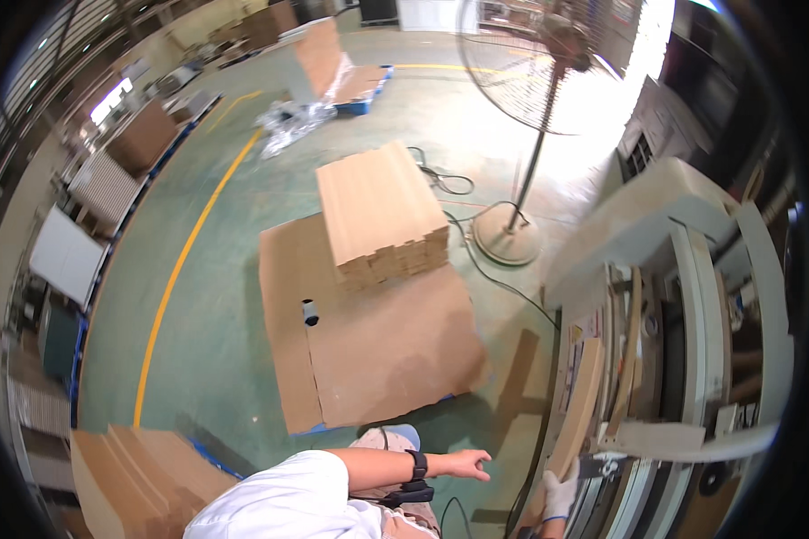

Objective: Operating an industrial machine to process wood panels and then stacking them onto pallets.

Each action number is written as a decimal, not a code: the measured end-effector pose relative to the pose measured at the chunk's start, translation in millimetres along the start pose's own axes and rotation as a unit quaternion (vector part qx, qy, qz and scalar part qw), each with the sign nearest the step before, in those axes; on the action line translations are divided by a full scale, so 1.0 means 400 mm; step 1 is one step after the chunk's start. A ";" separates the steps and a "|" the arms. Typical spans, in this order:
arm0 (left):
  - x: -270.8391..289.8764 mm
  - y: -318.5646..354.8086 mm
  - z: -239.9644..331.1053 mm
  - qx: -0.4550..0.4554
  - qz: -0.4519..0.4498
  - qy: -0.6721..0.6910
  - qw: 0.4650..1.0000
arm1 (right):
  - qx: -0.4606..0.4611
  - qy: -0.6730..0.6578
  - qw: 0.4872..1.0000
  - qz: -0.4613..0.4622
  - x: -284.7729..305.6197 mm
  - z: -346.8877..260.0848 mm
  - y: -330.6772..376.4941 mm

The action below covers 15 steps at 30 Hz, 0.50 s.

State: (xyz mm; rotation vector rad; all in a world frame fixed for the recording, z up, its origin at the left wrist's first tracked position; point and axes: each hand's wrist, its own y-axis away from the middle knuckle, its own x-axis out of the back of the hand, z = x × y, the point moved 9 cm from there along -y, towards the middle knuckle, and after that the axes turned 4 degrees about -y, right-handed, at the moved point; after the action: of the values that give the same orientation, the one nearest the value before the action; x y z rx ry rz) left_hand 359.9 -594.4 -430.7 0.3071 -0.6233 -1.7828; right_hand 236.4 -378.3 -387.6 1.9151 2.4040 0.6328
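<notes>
My left hand [466,464], bare and with a black band at its wrist, hangs over the floor in front of me. Its fingers are loosely bent and a little apart, and it holds nothing. My right hand [561,494] wears a white glove and is closed around the near end of a long, narrow wooden board [580,409]. That board lies lengthwise along the left side of a grey machine [705,332]. The fingers of the right hand are partly hidden.
A stack of wooden boards [378,202] stands on a flat cardboard sheet [395,350] ahead. Behind it are a pedestal fan [508,235] and a black cable [512,292] on the floor. More boards [144,481] are stacked near left. Wrapped panels [319,63] stand farther off.
</notes>
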 end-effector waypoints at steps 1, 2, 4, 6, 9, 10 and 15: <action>-0.015 -0.004 0.019 -0.027 -0.026 -0.017 0.999 | 0.047 0.031 0.998 -0.011 -0.022 0.041 -0.011; -0.001 0.005 0.004 -0.044 -0.039 -0.035 0.998 | 0.020 -0.051 0.996 -0.063 -0.134 -0.011 -0.003; 0.046 0.027 -0.001 -0.045 -0.029 -0.025 0.998 | -0.003 -0.131 0.980 -0.150 -0.320 -0.131 0.032; 0.099 0.059 0.013 -0.051 -0.028 -0.023 0.998 | 0.009 -0.174 0.961 -0.215 -0.464 -0.202 0.032; 0.240 0.131 0.012 -0.083 0.075 0.140 0.984 | -0.019 -0.168 0.935 -0.312 -0.697 -0.376 0.072; 0.309 0.145 0.015 -0.155 0.124 0.208 0.958 | -0.034 -0.181 0.920 -0.345 -0.770 -0.396 0.078; 0.681 0.293 -0.076 -0.199 0.319 0.278 0.884 | 0.052 -0.084 0.857 -0.507 -1.143 -0.472 0.038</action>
State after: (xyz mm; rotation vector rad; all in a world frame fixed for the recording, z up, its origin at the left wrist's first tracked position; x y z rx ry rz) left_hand 387.7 -883.0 -361.2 0.2692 0.0717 -1.0655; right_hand 320.3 -861.5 -320.9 0.4394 2.8251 0.2323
